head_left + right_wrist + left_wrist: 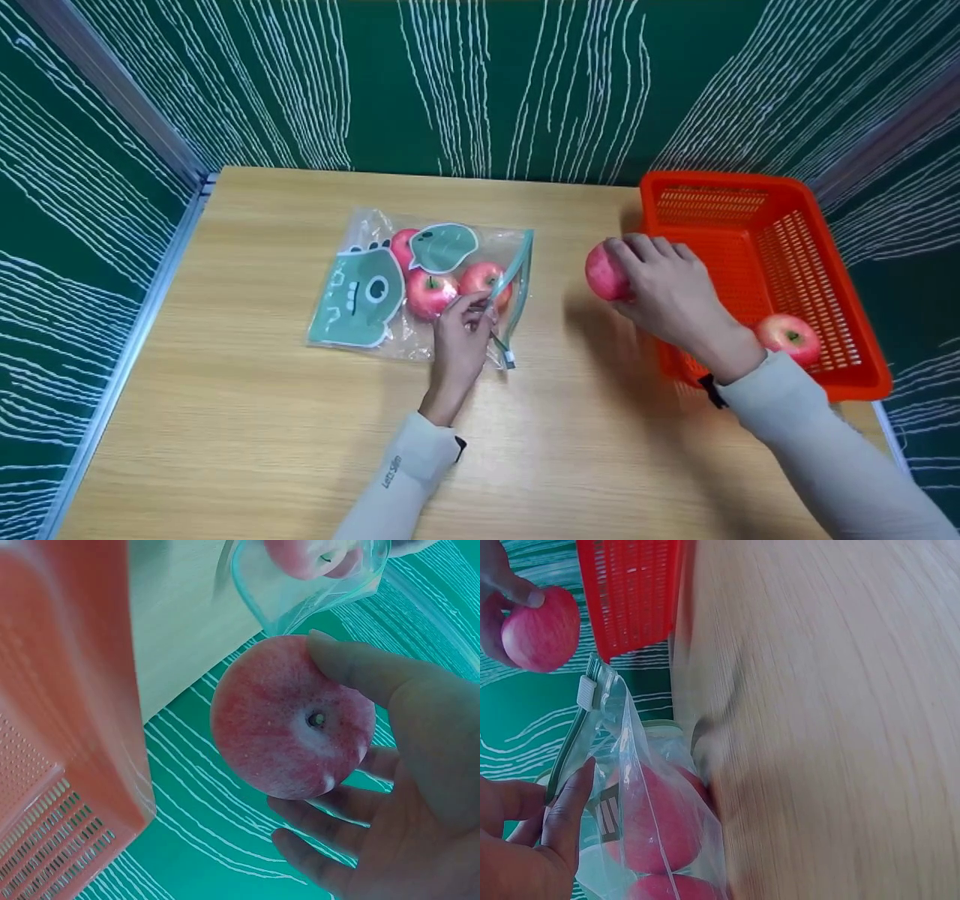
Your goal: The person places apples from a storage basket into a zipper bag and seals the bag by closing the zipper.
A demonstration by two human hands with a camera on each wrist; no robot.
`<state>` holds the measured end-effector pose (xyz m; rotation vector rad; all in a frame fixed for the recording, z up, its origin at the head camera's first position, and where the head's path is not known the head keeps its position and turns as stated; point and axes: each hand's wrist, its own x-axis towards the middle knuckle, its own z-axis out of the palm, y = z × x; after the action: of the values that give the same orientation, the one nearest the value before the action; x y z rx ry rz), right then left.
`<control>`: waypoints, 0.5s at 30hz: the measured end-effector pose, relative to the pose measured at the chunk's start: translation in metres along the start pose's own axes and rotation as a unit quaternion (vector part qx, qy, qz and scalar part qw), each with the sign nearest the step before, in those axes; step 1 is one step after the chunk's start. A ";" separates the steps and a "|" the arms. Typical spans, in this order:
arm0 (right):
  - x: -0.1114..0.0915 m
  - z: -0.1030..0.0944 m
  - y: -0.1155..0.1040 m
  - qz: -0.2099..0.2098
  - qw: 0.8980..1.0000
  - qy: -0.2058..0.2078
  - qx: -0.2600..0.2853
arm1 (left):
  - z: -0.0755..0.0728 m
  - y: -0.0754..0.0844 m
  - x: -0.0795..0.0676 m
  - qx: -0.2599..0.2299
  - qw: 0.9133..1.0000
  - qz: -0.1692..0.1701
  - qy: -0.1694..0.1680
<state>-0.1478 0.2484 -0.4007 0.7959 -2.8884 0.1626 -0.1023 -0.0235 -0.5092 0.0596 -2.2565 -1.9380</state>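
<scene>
My right hand (664,289) grips a red apple (606,271) above the table, between the bag and the basket. In the right wrist view the thumb lies over this apple (289,720) and the fingers curl beneath it. My left hand (463,341) pinches the edge of a clear zip bag (409,337) near its green slider strip. The bag lies on the table with its mouth parted toward the right, and a green cartoon dinosaur is printed on it. Several red apples (431,292) are inside, partly covered by the print.
An orange-red plastic basket (739,180) with slotted walls stands at the table's right side. Another apple (787,337) sits in it, near my right wrist. Green panels with white wavy lines (375,90) close off the back and sides of the wooden table (262,435).
</scene>
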 end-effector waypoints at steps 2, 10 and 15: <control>0.000 0.001 -0.002 -0.001 1.000 0.000 -0.003 | 0.000 0.000 0.000 -0.001 1.000 -0.001 0.000; 0.001 0.009 -0.010 0.002 1.000 -0.007 -0.004 | 0.001 -0.001 0.000 -0.004 1.000 0.002 0.003; 0.002 0.015 -0.016 0.005 1.000 -0.014 -0.001 | 0.001 0.000 0.000 0.001 1.000 -0.006 0.003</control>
<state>-0.1427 0.2321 -0.4137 0.7901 -2.9184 0.1523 -0.1020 -0.0229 -0.5098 0.0804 -2.2588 -1.9398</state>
